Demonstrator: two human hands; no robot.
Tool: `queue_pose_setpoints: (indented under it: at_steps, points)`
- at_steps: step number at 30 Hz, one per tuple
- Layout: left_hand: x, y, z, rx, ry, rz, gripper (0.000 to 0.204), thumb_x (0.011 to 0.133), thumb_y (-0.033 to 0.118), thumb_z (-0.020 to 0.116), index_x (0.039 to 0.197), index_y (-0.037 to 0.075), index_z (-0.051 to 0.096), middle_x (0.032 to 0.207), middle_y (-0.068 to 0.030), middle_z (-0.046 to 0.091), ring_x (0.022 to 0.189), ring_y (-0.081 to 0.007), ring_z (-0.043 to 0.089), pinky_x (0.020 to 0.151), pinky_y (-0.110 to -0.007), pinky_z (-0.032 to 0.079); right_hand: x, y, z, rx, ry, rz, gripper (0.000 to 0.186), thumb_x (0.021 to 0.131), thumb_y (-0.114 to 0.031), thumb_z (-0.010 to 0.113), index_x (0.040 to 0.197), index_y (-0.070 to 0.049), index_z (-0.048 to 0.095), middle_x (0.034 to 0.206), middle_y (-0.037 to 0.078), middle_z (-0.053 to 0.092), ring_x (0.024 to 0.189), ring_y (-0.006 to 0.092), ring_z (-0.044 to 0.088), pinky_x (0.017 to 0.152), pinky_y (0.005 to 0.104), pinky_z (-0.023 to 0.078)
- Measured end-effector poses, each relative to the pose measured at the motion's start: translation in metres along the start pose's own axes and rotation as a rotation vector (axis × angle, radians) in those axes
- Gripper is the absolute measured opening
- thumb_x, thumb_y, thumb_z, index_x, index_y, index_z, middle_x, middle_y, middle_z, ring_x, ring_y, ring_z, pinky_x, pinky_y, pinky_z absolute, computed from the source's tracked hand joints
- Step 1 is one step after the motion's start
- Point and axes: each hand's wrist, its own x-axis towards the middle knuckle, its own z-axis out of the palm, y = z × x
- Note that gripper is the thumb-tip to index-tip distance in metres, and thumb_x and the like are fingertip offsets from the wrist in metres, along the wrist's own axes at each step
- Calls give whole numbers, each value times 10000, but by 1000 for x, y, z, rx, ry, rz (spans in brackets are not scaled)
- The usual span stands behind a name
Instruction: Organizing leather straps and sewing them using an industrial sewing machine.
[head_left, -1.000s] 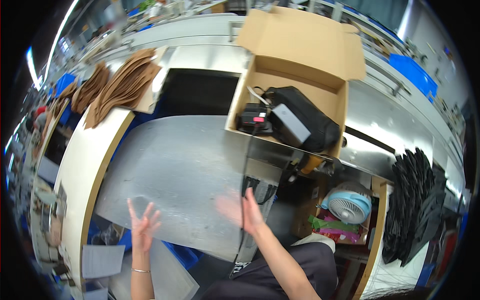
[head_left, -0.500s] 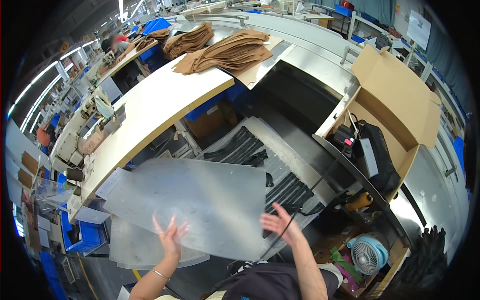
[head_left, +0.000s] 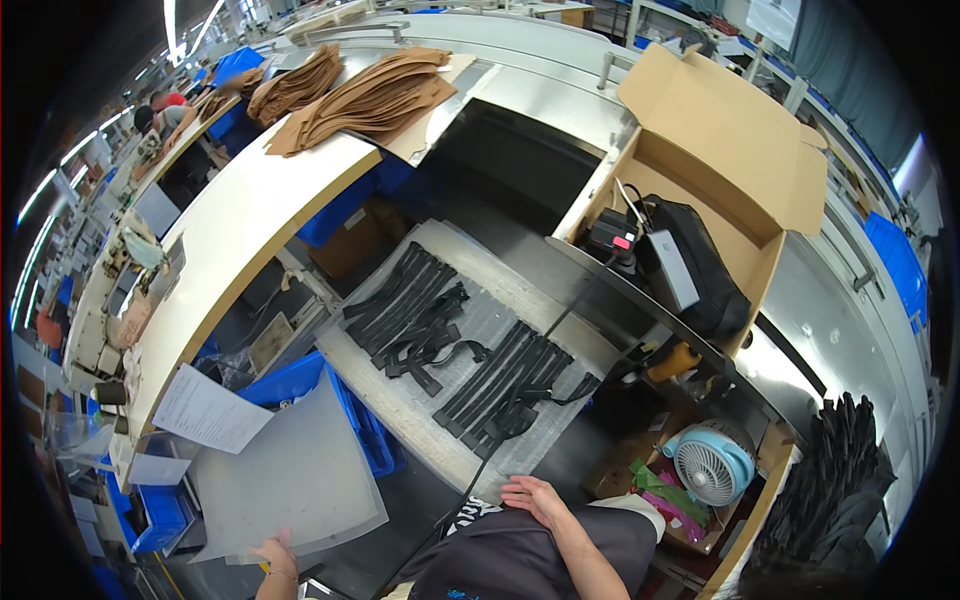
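Observation:
My left hand (head_left: 276,550) grips the lower edge of translucent plastic sheets (head_left: 280,475), which lie over a blue bin (head_left: 380,440) at lower left. My right hand (head_left: 530,500) is open, fingers extended and holding nothing, just below the pale board (head_left: 363,392) and near a dark cord. On that board lie several black strips (head_left: 490,380) in two groups, some loose or curled. A white paper (head_left: 210,410) is beside the sheets.
A pale worktop (head_left: 230,240) with brown piece stacks (head_left: 355,100) curves along the left. An open cardboard box (head_left: 720,150) holds black items at right, above a blue fan (head_left: 705,460); black bundles (head_left: 830,480) lie lower right. A co-worker (head_left: 165,120) is far left.
The large translucent sheet has moved off the board down to the left, uncovering the black strips. My hands have dropped lower; the left has closed on the sheets.

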Motion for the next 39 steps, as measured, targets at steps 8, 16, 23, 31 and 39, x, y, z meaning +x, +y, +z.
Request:
queue_pose_setpoints:
  at_steps: [8,16,23,31,39]
  points:
    - [16,-24,28,653,-516,-390,264,834,178,498,1044,27,553,850,-135,623,733,-223,619,650,-325,507,4,9,-18,133,198,-138,289,914,-139,464,1125,57,495,1017,192,606,908,269,621,801,343,514]
    - [-146,6,202,1607,-1187,855,310,855,252,544,748,-35,587,693,-207,586,688,-313,599,543,-390,449,3,3,-29,342,264,-276,290,916,-133,465,1124,68,491,1039,195,599,931,269,616,814,342,505]
    - [-404,-92,369,516,-1826,1340,175,779,146,646,905,26,644,904,-133,604,869,-313,558,780,-379,450,4,-1,-27,333,281,-258,302,921,-159,466,1138,48,502,1030,167,608,898,237,625,798,326,506]
    - [-476,-169,399,834,-2040,1714,284,768,153,617,1018,32,557,949,-100,538,967,-274,510,813,-358,400,-7,-16,-35,421,351,-260,296,927,-145,455,1149,45,504,1027,166,609,903,240,624,802,330,504]
    - [-467,-157,389,611,-2069,1309,141,768,7,555,904,19,589,829,-102,538,802,-290,576,662,-386,477,7,-60,-35,255,414,-380,350,947,-234,445,1144,49,503,1012,144,608,891,202,611,779,303,495]
